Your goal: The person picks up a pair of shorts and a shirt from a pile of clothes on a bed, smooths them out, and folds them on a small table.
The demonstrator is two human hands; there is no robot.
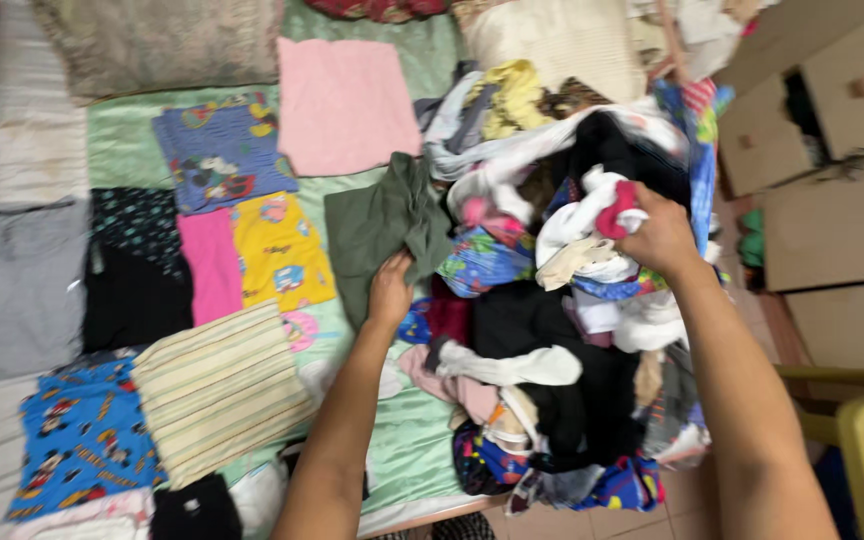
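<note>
Head camera looks down over both forearms onto a bed spread with a pale green satin sheet (407, 440). At the end of the nearer forearm, the left hand (390, 290) is closed on the lower edge of an olive-green cotton garment (384, 225), fingers curled into the cloth; the garment lies crumpled just above and around that hand, its far end touching the heap to the hand's right. On the other side, the right hand (660, 236) is clenched around a small bright pink piece of cloth (620, 212) together with a bunched white fabric (577, 235), both sitting at the top of a big jumbled pile of unsorted clothes (552, 380) that spreads below and between the two hands.

To the left of the left hand lie folded pieces laid flat in rows: a yellow printed children's shirt (280, 250) closest, a plain magenta folded cloth (211, 262) beside it, a black folded garment (138, 265) further out, and a cream-and-green striped folded cloth (217, 385) nearer the person. Beyond the left hand sit a pale pink square folded cloth (344, 102) and a blue cartoon-print shirt (220, 150). To the right of the right hand stand brown cardboard boxes (832, 180).
</note>
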